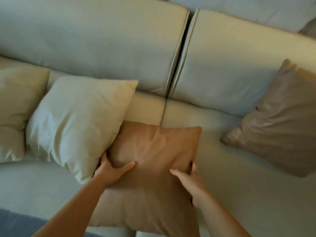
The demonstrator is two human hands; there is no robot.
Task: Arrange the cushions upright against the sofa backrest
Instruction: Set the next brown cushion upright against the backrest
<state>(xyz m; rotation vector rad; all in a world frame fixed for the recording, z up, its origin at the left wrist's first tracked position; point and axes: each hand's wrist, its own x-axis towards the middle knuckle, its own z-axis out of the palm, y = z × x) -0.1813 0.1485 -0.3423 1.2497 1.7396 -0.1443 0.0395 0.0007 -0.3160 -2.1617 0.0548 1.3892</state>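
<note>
Two hands are gripping the tan cushion point(153, 168) by its side edges, the left hand point(112, 170) and right hand point(191, 182) each pinching fabric between thumb and fingers, likely so it can be tipped up square. It's lying over the sofa seat point(239, 194), short of the backrest point(95, 40). Counting four whole cushions: this one, two cream ones point(80, 120) leaning left, one taupe cushion point(277, 117) propped right, plus a corner of another peeking in at the far right.

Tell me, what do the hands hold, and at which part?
Both hold the brown cushion: the left hand grips its left edge, the right hand its right edge.
</note>
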